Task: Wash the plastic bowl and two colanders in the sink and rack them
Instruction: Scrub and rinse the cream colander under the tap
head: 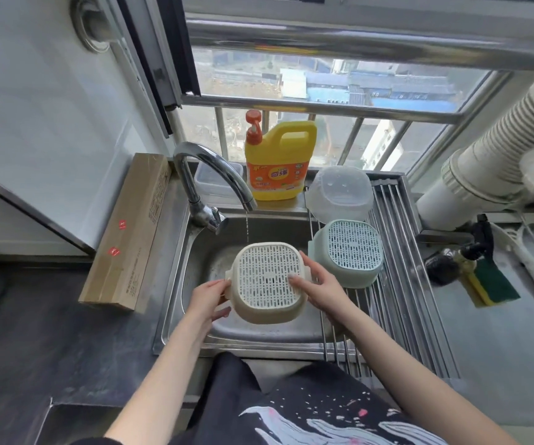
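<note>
I hold a beige colander [264, 281] upside down over the steel sink [195, 252]. My left hand [207, 300] grips its left handle and rim. My right hand [318, 289] lies against its right side, fingers on the perforated base. A thin stream of water falls from the tap [209, 178] just behind the colander. A light green colander [347, 250] rests upside down on the roll-up rack [397, 284] over the sink's right side. Behind it, a clear plastic bowl [339, 192] also sits upside down on the rack.
A yellow detergent jug [280, 162] with an orange pump stands behind the sink, beside a clear lidded box [214, 179]. A long cardboard box [130, 229] lies left of the sink. A green-yellow sponge [488, 285] and a dark scrubber [442, 268] lie right of the rack.
</note>
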{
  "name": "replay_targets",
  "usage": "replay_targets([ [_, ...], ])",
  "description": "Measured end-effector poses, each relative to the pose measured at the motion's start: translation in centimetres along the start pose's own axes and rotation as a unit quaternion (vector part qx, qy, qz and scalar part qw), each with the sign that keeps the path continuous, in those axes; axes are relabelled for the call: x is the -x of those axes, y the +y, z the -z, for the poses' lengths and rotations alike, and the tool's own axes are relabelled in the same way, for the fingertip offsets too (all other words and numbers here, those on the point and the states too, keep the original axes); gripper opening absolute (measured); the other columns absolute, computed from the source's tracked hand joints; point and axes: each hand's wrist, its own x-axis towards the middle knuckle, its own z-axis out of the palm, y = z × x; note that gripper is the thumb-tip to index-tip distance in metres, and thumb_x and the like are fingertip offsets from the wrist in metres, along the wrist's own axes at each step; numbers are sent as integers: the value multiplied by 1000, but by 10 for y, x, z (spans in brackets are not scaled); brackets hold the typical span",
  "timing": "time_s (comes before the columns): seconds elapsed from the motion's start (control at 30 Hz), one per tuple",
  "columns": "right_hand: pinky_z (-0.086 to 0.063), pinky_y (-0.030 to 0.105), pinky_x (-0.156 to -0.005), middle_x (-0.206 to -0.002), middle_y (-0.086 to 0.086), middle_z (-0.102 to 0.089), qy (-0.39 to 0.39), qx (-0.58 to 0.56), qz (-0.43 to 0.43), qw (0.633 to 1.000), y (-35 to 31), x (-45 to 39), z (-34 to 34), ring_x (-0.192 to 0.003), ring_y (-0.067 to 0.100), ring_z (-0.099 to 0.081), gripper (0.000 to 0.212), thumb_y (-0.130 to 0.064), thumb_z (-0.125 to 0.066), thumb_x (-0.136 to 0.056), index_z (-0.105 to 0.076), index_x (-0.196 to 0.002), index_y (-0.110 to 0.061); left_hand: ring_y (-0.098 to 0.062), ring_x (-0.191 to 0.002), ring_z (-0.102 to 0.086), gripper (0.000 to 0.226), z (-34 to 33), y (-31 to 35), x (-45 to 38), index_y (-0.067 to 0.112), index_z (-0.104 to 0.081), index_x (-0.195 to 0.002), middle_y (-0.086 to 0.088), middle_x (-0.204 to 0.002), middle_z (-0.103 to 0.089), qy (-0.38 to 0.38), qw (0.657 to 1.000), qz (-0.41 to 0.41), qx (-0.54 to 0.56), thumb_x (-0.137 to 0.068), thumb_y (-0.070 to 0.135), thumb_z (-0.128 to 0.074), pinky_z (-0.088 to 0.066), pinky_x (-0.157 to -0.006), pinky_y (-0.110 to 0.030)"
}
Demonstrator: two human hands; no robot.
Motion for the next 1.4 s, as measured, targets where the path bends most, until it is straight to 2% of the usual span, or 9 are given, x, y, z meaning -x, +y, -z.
replay_targets([
  [0.1, -46, 46, -101, -126, 0, -63, 9, -55, -1, 998, 3, 15, 15, -114, 17, -62, 85, -46, -82, -59, -47, -136, -37, -13, -85, -60, 13, -3, 6, 11, 12, -67, -100, -4, -87, -68, -28, 999, -24, -39, -87, 14, -66, -49, -70, -33],
  [0.23, -53, 38, -92, -115, 1, -70, 13, -59, -9, 998, 7, 53, 51, -104, 17, -68, 70, -34, -74, -71, -48, -136, -35, -10, -91, -59, 19, -15, 6, 30, 6, -71, -97, -1, -88, -69, -149, 983, 6, -110, -79, 13, -74, -52, -85, -35],
  [0.4, -50, 42, -97, -118, -5, -68, 102, -24, -40, 994, 37, 90, 95, -111, 13, -63, 71, -48, -80, -63, -56, -130, -36, -8, -76, -52, 16, -65, -19, 45, 17, -64, -68, 0, -74, -56, -211, 923, -21, -322, -83, 19, -71, -46, -68, -23],
  [0.57, -48, 47, -99, -125, -2, -64, 164, -43, -51, 984, 63, 100, 113, -116, 16, -60, 74, -52, -78, -65, -55, -132, -29, -12, -63, -54, 18, -114, -41, 46, 14, -59, -69, -2, -67, -58, -151, 920, -96, -348, -87, 16, -61, -47, -59, -27],
  [0.7, -45, 45, -103, -134, 3, -57, 188, -23, -48, 981, 71, 95, 122, -124, 19, -52, 61, -34, -69, -83, -48, -138, -20, -20, -53, -55, 28, -135, -52, 45, 13, -51, -60, -6, -60, -58, -106, 882, -177, -424, -87, 17, -56, -51, -62, -33],
  [0.97, -46, 38, -101, -138, 1, -54, 168, 39, -62, 983, 89, 94, 127, -126, 16, -49, 63, -45, -65, -84, -43, -141, -28, -25, -81, -53, 28, -144, -72, 37, 19, -41, -67, -7, -85, -60, -78, 837, -163, -516, -93, 28, -42, -36, -68, -29],
  [1.07, -47, 25, -86, -133, -3, -57, 156, 93, -64, 981, 88, 93, 126, -108, 7, -55, 58, -45, -56, -90, -38, -144, -29, -25, -82, -57, 23, -143, -72, 31, 14, -50, -74, -10, -91, -66, -89, 844, -138, -510, -91, 26, -43, -39, -69, -30],
  [1.27, -47, 28, -93, -137, -7, -55, 162, 154, -39, 974, 85, 87, 126, -119, 11, -53, 52, -41, -45, -97, -32, -147, -33, -21, -48, -51, 11, -144, -71, 32, 9, -51, -85, -12, -80, -56, -139, 894, -64, -421, -91, 17, -47, -37, -41, -21],
  [1.4, -45, 23, -86, -136, -7, -54, 157, 160, -29, 974, 85, 87, 125, -111, 7, -54, 51, -39, -42, -99, -28, -148, -34, -18, -47, -51, 8, -145, -69, 33, 9, -54, -88, -9, -79, -57, -147, 894, -55, -419, -89, 12, -47, -35, -38, -20],
])
